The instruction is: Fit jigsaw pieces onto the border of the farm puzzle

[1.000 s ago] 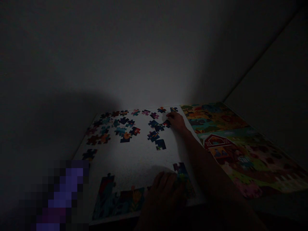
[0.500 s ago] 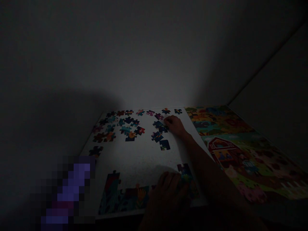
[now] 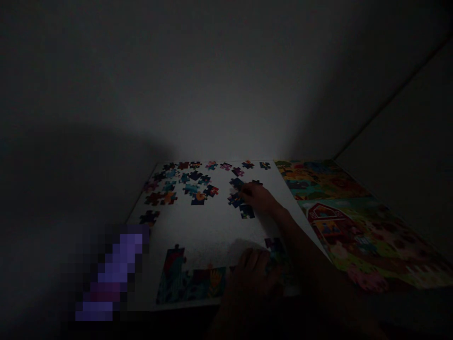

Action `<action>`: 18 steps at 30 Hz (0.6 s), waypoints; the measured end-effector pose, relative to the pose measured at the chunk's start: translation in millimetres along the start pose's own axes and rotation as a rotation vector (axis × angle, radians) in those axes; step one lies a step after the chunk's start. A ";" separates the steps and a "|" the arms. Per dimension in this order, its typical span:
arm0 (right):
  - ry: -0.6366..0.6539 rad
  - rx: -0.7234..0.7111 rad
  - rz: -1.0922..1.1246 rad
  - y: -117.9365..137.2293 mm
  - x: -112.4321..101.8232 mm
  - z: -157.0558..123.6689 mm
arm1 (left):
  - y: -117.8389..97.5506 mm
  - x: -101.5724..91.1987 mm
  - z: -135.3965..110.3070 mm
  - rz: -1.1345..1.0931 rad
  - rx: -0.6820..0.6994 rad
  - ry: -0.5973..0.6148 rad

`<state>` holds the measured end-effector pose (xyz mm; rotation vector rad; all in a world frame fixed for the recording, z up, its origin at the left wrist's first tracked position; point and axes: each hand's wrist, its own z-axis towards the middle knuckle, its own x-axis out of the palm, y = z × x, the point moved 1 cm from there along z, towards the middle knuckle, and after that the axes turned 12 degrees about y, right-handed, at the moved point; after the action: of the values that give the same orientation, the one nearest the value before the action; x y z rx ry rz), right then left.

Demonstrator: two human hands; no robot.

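On a white board [image 3: 208, 226], my right hand [image 3: 260, 197] reaches into a small cluster of dark blue jigsaw pieces. Its fingers are pinched together at a blue jigsaw piece [image 3: 234, 200], which they partly cover. Another dark piece [image 3: 236, 183] lies just beyond the fingertips, and one more [image 3: 247, 212] lies nearer me. Behind the knuckles a dark piece [image 3: 257, 182] shows in part. My left hand [image 3: 249, 274] lies with fingers stretched out over a joined strip of puzzle [image 3: 193, 283] along the board's near edge, hiding part of it.
Several loose pieces [image 3: 191, 188] are scattered over the board's far left. To the right lie two finished pictures, an animal scene [image 3: 318, 182] and a farm scene [image 3: 354, 241]. A pale wall [image 3: 219, 94] rises behind. A pixelated purple patch covers the lower left. The light is dim.
My right hand has come nearer me, down onto the blue pieces. A dark piece now shows behind its knuckles. My left hand stays on the strip; the view has shifted slightly.
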<state>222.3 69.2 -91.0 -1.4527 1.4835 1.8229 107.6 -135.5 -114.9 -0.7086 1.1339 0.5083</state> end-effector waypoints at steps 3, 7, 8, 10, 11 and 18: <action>0.018 0.025 -0.036 9.2 3.9 -12.1 | -0.1 -0.5 -0.1 -0.006 0.009 0.015; 0.020 0.071 -0.099 15.8 4.8 -19.9 | -1.5 -4.4 -0.2 -0.023 0.000 0.006; 0.024 0.075 -0.096 15.8 4.7 -20.2 | -1.8 -4.8 -0.3 -0.028 -0.001 0.001; 0.031 0.078 -0.072 13.5 4.4 -19.2 | -1.9 -4.6 -0.4 -0.037 -0.001 -0.001; 0.034 0.077 -0.054 11.2 4.4 -18.0 | -1.8 -4.2 -0.5 -0.038 0.002 0.001; 0.027 0.003 0.056 -7.5 6.1 -8.9 | -0.9 -4.8 0.0 -0.029 0.017 0.024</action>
<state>230.0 62.3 -99.2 -1.4540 1.5548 1.8396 106.6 -136.2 -110.1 -0.7169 1.1477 0.4662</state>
